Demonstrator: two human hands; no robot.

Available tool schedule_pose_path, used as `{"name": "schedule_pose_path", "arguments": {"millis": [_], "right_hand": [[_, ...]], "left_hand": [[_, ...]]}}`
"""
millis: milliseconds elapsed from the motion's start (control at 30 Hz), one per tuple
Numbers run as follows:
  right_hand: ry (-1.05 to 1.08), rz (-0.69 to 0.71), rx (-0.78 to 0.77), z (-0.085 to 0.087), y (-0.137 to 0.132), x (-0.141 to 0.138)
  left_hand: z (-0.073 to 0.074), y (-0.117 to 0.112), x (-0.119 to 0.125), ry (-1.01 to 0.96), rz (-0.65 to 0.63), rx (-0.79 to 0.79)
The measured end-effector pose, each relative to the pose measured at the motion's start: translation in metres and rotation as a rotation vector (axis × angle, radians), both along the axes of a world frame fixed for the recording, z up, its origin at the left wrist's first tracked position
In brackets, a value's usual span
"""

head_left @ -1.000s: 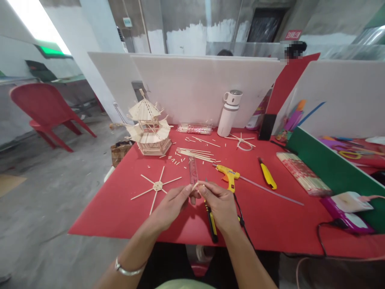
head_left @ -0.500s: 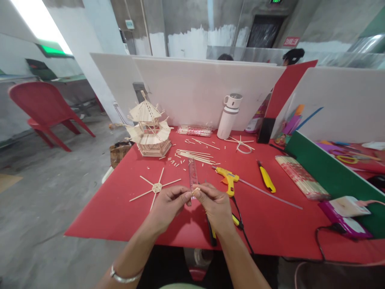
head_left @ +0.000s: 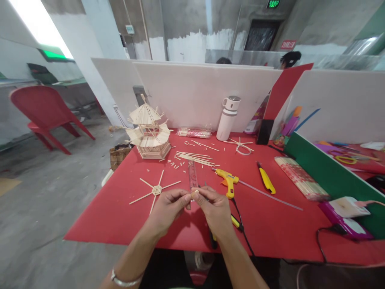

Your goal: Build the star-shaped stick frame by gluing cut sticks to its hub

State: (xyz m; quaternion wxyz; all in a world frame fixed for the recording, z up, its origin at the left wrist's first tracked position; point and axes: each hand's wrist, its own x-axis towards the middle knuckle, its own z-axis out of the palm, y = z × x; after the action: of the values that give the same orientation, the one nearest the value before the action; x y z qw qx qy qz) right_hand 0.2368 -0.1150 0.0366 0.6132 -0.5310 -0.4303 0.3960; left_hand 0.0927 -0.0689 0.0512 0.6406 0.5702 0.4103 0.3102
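My left hand [head_left: 168, 209] and my right hand [head_left: 215, 210] meet above the front of the red table, fingertips pinched together. Between them is a small pale piece of wooden stick [head_left: 196, 192], mostly covered by thumbs and fingers. A clear pinkish ruler [head_left: 192, 174] lies just beyond, partly hidden by the hands. Left of my left hand lies a star of thin sticks with a hexagonal centre [head_left: 157, 190]. A yellow glue gun [head_left: 229, 181] rests to the right, a glue stick running from its back. Beneath my right hand, a yellow-and-black handled tool [head_left: 235, 221] partly shows.
A stick pagoda model [head_left: 150, 134] stands at the back left. Loose sticks [head_left: 197, 157] and cut bits lie mid-table. Farther off are a white flask [head_left: 227, 118] and a second star [head_left: 240, 144]. On the right are a yellow utility knife [head_left: 266, 178], packed sticks [head_left: 300, 176] and a power strip [head_left: 345, 218].
The view has tilted up slightly, so things sit a little lower in it. Both hands keep pinching the small piece, with the fingers shifted only slightly.
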Motion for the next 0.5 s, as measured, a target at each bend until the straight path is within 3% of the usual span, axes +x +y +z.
{"name": "schedule_pose_path", "arguments": {"millis": [500], "right_hand": [[-0.031, 0.020, 0.008, 0.0022, 0.0037, 0.0054]], "left_hand": [[-0.0001, 0.0005, 0.0039, -0.031, -0.018, -0.037]]}}
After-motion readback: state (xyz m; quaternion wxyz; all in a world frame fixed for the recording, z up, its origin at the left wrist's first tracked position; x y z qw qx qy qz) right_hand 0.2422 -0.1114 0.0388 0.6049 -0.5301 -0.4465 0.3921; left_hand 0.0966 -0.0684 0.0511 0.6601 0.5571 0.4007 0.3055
